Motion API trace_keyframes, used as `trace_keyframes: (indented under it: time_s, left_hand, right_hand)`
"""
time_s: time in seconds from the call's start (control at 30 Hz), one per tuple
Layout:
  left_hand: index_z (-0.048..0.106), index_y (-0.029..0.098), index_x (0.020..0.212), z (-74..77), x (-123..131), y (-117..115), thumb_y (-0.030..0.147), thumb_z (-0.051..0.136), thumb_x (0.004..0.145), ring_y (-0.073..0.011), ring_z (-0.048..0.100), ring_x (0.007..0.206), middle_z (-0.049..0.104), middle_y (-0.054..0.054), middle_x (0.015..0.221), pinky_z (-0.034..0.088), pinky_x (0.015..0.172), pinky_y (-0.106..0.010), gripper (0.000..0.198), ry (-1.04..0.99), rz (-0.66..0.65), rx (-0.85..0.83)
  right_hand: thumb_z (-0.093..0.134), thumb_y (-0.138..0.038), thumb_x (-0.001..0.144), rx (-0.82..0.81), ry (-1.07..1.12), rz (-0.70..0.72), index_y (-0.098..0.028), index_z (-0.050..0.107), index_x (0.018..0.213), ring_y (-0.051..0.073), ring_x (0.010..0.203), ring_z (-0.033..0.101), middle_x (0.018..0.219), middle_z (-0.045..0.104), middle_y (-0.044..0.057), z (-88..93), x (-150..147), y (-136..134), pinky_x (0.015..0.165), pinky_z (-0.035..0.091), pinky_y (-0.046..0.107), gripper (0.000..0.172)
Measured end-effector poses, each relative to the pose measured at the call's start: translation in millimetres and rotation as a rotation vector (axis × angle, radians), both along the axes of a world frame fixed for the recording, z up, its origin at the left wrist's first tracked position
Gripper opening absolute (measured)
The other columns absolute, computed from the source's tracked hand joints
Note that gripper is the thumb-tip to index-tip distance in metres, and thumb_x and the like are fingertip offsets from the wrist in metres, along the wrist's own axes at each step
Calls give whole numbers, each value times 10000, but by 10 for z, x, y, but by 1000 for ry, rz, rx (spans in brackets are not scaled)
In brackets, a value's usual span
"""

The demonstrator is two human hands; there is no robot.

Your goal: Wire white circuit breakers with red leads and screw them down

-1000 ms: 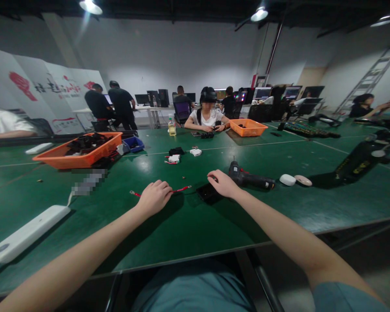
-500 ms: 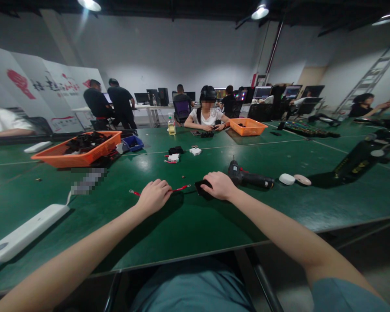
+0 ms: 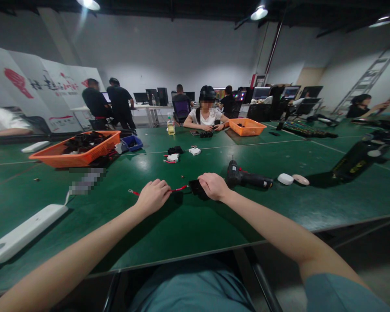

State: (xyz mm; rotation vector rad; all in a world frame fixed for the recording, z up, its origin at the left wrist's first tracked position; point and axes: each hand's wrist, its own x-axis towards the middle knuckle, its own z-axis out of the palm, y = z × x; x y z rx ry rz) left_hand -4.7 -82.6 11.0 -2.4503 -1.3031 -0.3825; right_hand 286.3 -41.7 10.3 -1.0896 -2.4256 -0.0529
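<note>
My left hand [image 3: 154, 196] is closed around the middle of a red cable [image 3: 179, 189] with a metal ring lug at its left end. The cable's right end meets the left edge of a black rectangular part [image 3: 195, 188]; whether it is inserted I cannot tell. My right hand [image 3: 213, 186] grips that part from above and covers its right side. A black cordless screwdriver [image 3: 247, 177] lies just beyond my right hand, its bit pointing away. Past the cable's right end is a tiny brass-coloured piece [image 3: 182, 177] on the green table [image 3: 188, 234].
An orange basket [image 3: 74, 160] of black parts and a blue bin [image 3: 131, 143] stand left. White blocks [image 3: 173, 157] lie ahead, before a bottle [image 3: 171, 125]. A power strip [image 3: 26, 232] is front left. A co-worker [image 3: 206, 115] sits opposite beside another orange basket [image 3: 247, 128].
My right hand has moved left with the black part, bringing it up to the cable's right end. My left hand keeps nearly the same place on the cable.
</note>
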Motion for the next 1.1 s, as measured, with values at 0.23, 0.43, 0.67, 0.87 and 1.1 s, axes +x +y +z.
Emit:
trace_keyframes:
  time_s: [0.23,0.43,0.67,0.87,1.1]
  left_hand:
    - [693,205,951,-23,22,-8,329,455,986,-208,567,879,665,-81,958,433,762,-350,270,-17,-29,-3]
    - [690,205,942,-25,44,-12,338,456,986,-206,565,868,663,-80,950,434,757,-349,272,-9,-39,9]
    - [690,204,937,-19,53,-16,336,462,982,-205,563,865,663,-77,941,445,756,-350,268,-10,-34,22]
    - [691,209,938,-7,63,-31,335,457,985,-212,566,867,660,-84,940,442,747,-353,270,12,-28,33]
    - [702,209,954,16,79,-47,332,459,986,-214,568,881,660,-82,941,437,740,-353,274,25,-27,22]
  right_hand:
    - [276,-390,1055,34,5,28,-154,653,1072,203,919,594,1003,691,93,17,-15,-16,836,367,323,445]
    - [318,-433,1053,8,-83,27,-173,662,1051,195,917,602,990,690,83,42,-89,-71,819,367,314,431]
    - [294,-439,1063,-44,-143,6,-190,666,1069,186,935,622,997,695,77,52,-107,-76,817,386,296,448]
    - [262,-520,1048,-32,-209,-27,-187,701,1009,209,908,648,961,707,100,98,-141,-127,793,411,311,553]
    - [243,-500,1051,-33,-244,-71,-178,709,982,223,911,660,988,723,120,131,-188,-183,793,422,324,571]
